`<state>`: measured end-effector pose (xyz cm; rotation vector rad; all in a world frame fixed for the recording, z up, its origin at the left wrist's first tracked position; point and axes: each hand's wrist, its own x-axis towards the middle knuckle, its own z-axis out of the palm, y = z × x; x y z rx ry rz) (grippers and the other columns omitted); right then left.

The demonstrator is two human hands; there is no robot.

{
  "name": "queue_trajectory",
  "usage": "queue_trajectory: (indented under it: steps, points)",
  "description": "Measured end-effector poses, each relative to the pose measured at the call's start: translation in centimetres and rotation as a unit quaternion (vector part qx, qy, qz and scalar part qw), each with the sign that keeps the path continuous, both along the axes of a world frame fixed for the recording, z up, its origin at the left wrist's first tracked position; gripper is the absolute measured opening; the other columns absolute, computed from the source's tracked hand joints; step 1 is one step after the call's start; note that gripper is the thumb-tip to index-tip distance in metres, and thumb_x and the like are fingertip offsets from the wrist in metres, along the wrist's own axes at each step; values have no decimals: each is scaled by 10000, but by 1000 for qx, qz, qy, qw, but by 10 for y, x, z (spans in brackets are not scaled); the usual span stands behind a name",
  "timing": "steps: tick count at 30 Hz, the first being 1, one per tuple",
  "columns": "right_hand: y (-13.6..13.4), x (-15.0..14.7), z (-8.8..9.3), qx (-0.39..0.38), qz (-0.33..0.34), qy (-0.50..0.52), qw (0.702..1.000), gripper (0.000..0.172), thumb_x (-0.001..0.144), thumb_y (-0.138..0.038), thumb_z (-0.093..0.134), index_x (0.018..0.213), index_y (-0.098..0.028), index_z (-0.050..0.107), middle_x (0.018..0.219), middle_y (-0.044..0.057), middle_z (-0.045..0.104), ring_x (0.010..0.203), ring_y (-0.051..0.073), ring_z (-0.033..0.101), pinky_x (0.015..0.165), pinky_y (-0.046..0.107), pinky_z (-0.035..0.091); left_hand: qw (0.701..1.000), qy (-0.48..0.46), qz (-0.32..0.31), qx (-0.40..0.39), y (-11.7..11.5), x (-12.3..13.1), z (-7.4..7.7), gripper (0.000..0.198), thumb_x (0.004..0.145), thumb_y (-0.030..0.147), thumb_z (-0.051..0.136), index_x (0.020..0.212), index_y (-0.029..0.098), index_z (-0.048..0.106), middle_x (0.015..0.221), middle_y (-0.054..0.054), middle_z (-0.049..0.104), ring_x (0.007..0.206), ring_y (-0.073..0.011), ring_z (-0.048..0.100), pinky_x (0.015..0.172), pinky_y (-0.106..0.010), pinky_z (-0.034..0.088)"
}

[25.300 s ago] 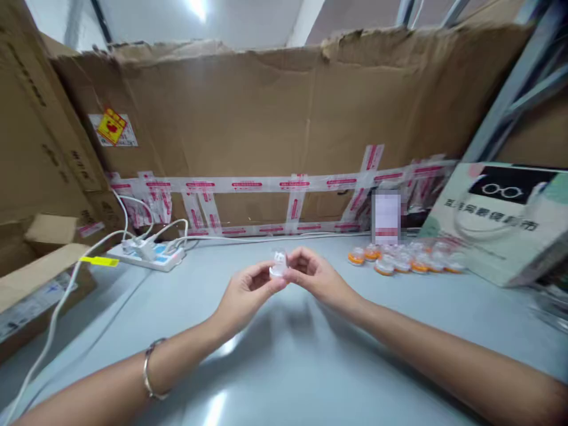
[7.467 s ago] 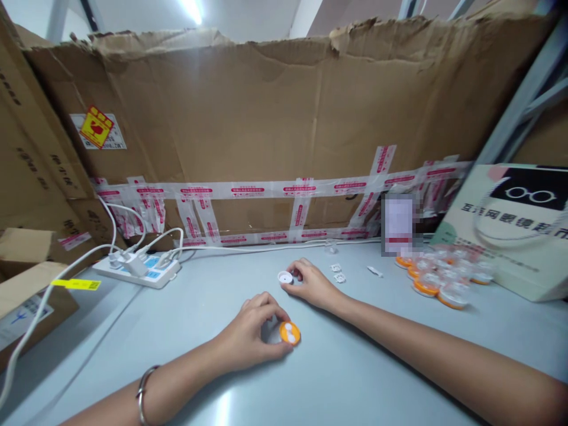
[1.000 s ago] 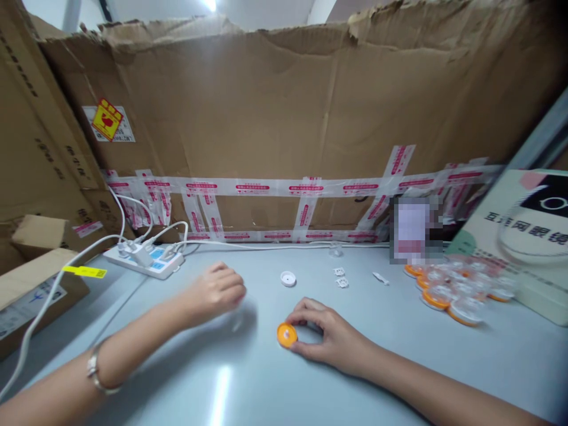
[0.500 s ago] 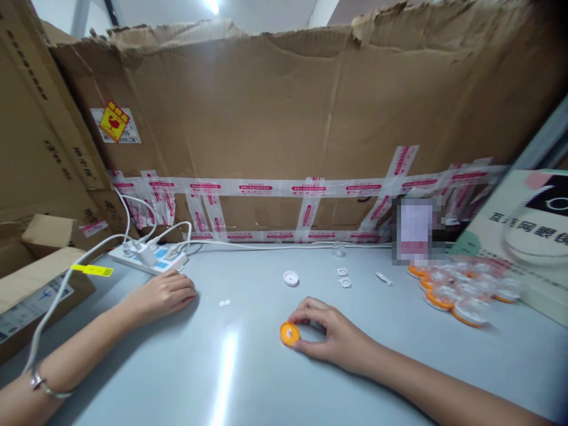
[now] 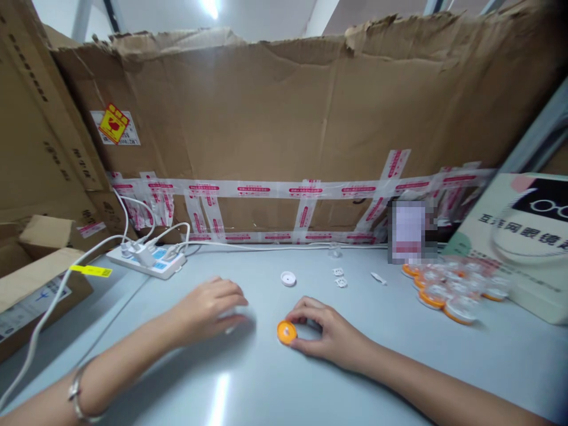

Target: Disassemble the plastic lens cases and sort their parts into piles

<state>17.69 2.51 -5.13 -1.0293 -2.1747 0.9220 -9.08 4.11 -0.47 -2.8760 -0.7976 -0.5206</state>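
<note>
My right hand [image 5: 331,334] pinches the rim of a round orange disc [image 5: 286,332] with a small white piece at its centre, low over the table. My left hand [image 5: 210,312] is to the left of it, its fingers curled toward the disc and smeared by motion. A small white bit [image 5: 229,329] shows just below the left thumb. Whether the fingers grip it I cannot tell. Beyond the hands lie a white round cap [image 5: 288,278], two small white clip-like parts [image 5: 339,278] and a slim white piece [image 5: 378,278].
Several clear-topped orange round pieces [image 5: 459,284] are clustered at the right, before a printed box [image 5: 519,242]. A white power strip [image 5: 148,260] with cables stands at the back left. A large cardboard sheet [image 5: 248,130] walls off the rear. An open carton [image 5: 44,278] is at the far left.
My left hand has moved right from beside the power strip to where two small white discs lay, and those discs no longer show there. My right hand still holds the orange disc.
</note>
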Motion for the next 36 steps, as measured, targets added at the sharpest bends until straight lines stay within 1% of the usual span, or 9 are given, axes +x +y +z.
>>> queue_trajectory:
  steps: [4, 8, 12, 15, 18, 23, 27, 32, 36]
  points:
    - [1, 1, 0, 9, 3, 20, 1000, 243, 702, -255, 654, 928, -166, 651, 866, 54, 600, 821, 156, 566, 771, 286, 453, 986, -15, 45, -161, -13, 53, -12, 434, 692, 433, 684, 1018, 165, 585, 921, -74, 652, 830, -204, 600, 709, -305, 462]
    - [1, 3, 0, 18, -3, 48, 999, 249, 689, -255, 667, 921, -167, 644, 843, 49, 603, 787, 150, 569, 740, 282, 465, 956, -91, 75, -268, -12, 72, -17, 331, 680, 377, 707, 936, 178, 640, 855, -48, 658, 779, -175, 601, 686, -268, 454]
    - [3, 5, 0, -14, -19, 84, 996, 299, 679, -331, 693, 923, -165, 644, 829, 51, 606, 773, 151, 576, 737, 286, 474, 936, -143, 66, -316, -8, 72, -10, 259, 715, 344, 676, 923, 191, 666, 850, -42, 668, 761, -154, 603, 686, -245, 449]
    - [4, 5, 0, -48, -57, 100, 992, 393, 676, -369, 691, 1011, -177, 618, 840, 44, 610, 782, 152, 575, 757, 299, 472, 937, -159, 83, -298, 4, 58, -2, 274, 728, 309, 643, 971, 183, 651, 910, -51, 668, 816, -160, 606, 739, -257, 457]
    - [4, 5, 1, -59, -78, 94, 991, 363, 719, -343, 639, 1036, -170, 605, 838, 43, 612, 778, 147, 570, 764, 304, 463, 945, -142, 148, -254, 27, 34, 3, 332, 744, 317, 595, 1040, 168, 623, 994, -66, 663, 905, -187, 600, 806, -296, 451]
    - [2, 4, 2, -47, -62, 89, 993, 299, 755, -305, 578, 1012, -156, 608, 825, 50, 610, 778, 147, 572, 759, 302, 470, 938, -63, 252, -229, 55, 2, -6, 374, 765, 382, 549, 1063, 166, 618, 1039, -67, 672, 943, -207, 609, 810, -288, 449]
    - [2, 4, 1, -38, -59, 91, 993, 287, 763, -299, 563, 1003, -149, 611, 818, 53, 613, 775, 149, 575, 754, 302, 474, 941, -35, 255, -221, 60, -4, -14, 338, 759, 332, 537, 1047, 179, 625, 1003, -55, 688, 924, -210, 620, 820, -289, 440]
    - [3, 5, 1, -45, -63, 90, 993, 279, 774, -296, 554, 1009, -157, 612, 829, 51, 620, 781, 146, 571, 749, 290, 467, 945, 3, 267, -187, 51, 1, -6, 412, 735, 317, 561, 1123, 182, 573, 1141, -87, 626, 1068, -270, 552, 926, -396, 384]
    - [3, 5, 2, -61, -85, 89, 991, 293, 797, -334, 529, 1016, -156, 611, 829, 46, 623, 771, 142, 563, 738, 284, 459, 966, -52, 159, -197, 25, 25, 1, 348, 795, 318, 535, 1112, 178, 562, 1155, -103, 594, 1060, -228, 544, 918, -370, 408]
